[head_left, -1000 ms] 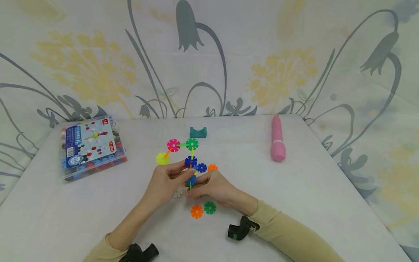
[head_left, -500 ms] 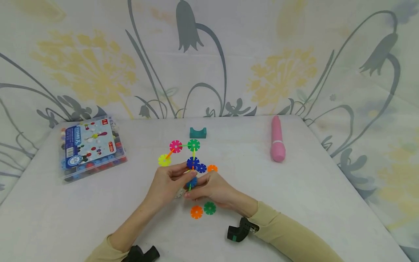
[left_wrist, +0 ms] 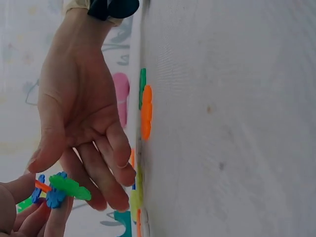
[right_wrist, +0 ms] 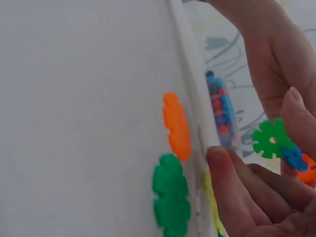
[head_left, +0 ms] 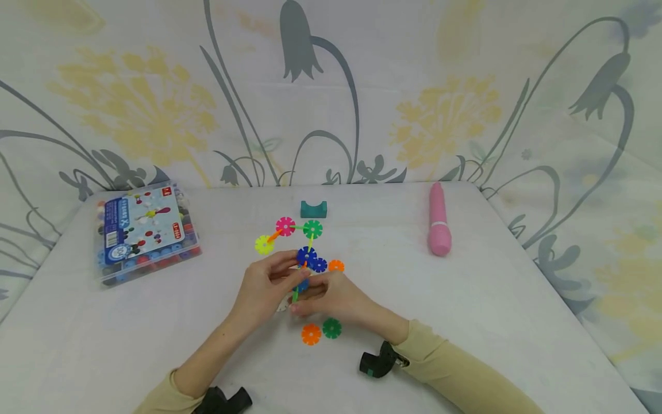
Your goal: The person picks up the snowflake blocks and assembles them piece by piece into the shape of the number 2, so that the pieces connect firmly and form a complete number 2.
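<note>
chain of coloured discs (head_left: 307, 256) in hand above a white table (head_left: 517, 287)

floral backdrop (head_left: 445, 46), grey and yellow print, behind the table; clear plastic box (head_left: 139, 221), labelled, coloured balls inside, far left of the table; left hand (head_left: 262, 287), thumb and fingers clamped on the chain near its blue discs; right hand (head_left: 338, 296), thumb and fingers loosely apart, just beside the chain's lower end, contact with it impossible to tell; the chain itself, raised clear of the table, running from yellow through pink, green and blue down to a green end disc (left_wrist: 70, 187); pink bottle (head_left: 439, 230), lying far right; teal block (head_left: 314, 213), notched, beyond the chain; loose discs on the table: orange (head_left: 311, 334) beside green (head_left: 332, 328), nearest the person; white (head_left: 282, 303), partly hidden by the hands; blue (head_left: 320, 264) and a second orange (head_left: 337, 266), past the right hand
</note>
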The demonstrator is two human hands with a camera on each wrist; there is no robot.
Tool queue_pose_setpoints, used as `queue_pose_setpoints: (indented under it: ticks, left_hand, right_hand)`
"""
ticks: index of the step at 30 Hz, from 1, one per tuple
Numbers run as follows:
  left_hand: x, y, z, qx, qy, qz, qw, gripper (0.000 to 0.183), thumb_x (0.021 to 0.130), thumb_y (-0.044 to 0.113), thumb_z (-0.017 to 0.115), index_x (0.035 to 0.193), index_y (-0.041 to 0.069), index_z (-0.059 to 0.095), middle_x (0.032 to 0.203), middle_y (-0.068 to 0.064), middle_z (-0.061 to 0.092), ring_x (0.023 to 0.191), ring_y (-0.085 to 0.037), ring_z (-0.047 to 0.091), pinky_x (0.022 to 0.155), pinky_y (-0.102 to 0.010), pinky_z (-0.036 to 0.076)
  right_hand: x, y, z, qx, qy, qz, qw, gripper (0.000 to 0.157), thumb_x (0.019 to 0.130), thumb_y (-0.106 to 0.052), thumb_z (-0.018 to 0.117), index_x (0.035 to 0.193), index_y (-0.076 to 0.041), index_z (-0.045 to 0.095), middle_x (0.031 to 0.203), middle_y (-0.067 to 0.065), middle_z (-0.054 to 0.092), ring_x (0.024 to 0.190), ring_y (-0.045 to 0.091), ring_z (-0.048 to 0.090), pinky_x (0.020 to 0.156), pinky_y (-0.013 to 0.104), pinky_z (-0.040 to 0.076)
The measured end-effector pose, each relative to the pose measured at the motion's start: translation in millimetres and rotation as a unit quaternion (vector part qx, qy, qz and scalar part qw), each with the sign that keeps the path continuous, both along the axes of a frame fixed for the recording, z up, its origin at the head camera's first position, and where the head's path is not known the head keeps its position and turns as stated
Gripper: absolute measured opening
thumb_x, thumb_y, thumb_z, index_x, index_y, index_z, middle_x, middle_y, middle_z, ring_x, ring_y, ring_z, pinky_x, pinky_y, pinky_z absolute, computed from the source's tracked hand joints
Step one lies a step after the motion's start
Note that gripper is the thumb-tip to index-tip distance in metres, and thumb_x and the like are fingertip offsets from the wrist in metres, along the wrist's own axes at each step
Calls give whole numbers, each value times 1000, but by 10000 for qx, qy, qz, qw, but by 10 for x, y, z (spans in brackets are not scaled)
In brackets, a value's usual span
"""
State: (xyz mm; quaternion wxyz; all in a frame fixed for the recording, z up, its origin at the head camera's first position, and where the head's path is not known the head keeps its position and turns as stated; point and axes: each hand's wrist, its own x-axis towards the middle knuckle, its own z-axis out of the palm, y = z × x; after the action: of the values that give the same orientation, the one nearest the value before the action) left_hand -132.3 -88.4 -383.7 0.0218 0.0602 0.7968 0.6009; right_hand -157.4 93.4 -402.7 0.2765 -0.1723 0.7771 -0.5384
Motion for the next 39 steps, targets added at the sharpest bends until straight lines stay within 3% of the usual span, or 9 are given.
queue_pose_setpoints:
  ticks: [4, 8, 16, 20, 26, 32, 39]
  left_hand:
    - [-14, -7, 10, -130, 118, 48, 9998, 45, 93, 19, 72, 133, 0, 61, 124, -17, 69, 112, -29, 69, 88, -30, 57]
    - [-14, -6, -4, -358, 196, 0, 9992, 43, 94, 20, 71, 132, 3, 62, 121, -14, 71, 112, -28, 69, 86, -30, 58]
    - [-3, -10, -4, -549, 290, -472, 9969, 52, 91, 20, 74, 139, 14, 57, 137, -4, 62, 118, -26, 62, 95, -39, 56]
    - [7, -7, -10, -648, 435, -761, 9940, 57, 89, 10, 75, 142, 13, 53, 140, -6, 59, 120, -29, 60, 96, -43, 55]
    - [13, -1, -30, -653, 504, -829, 9931, 60, 87, 2, 75, 142, 13, 53, 137, -6, 61, 118, -27, 61, 95, -41, 56]
    - [10, -5, -49, -770, 780, -832, 9905, 56, 88, 2, 74, 140, 12, 56, 131, -4, 65, 116, -24, 62, 93, -40, 57]
    - [-9, -19, -71, -809, 979, -654, 9897, 57, 88, 2, 74, 140, 13, 56, 127, -3, 67, 114, -23, 63, 91, -37, 58]
  right_hand:
    - [-74, 66, 75, 238, 546, -119, 9982, 34, 87, -29, 79, 111, -6, 73, 89, 0, 75, 81, 15, 72, 76, 28, 58]
    - [-118, 105, 118, -48, 822, -156, 9965, 18, 91, -19, 75, 104, -7, 74, 89, 4, 73, 81, 21, 71, 76, 30, 59]
    - [-129, 128, 156, -192, 1275, -451, 9906, 10, 94, -14, 71, 99, -5, 73, 89, 6, 73, 81, 22, 72, 76, 28, 59]
    - [-141, 167, 177, -182, 1371, -621, 9884, 12, 93, -15, 72, 100, -5, 74, 90, 5, 74, 82, 21, 71, 77, 31, 59]
    - [-169, 204, 196, -364, 1469, -745, 9857, 16, 92, -14, 72, 102, -2, 73, 88, 10, 74, 84, 34, 71, 79, 42, 60]
    - [-205, 229, 195, -356, 1369, -754, 9871, 18, 91, -16, 74, 104, -3, 74, 91, 10, 75, 86, 33, 72, 79, 37, 60]
    - [-318, 321, 191, 91, 1453, -619, 9874, 17, 90, -19, 76, 103, -9, 75, 94, 4, 75, 87, 24, 72, 80, 31, 59]
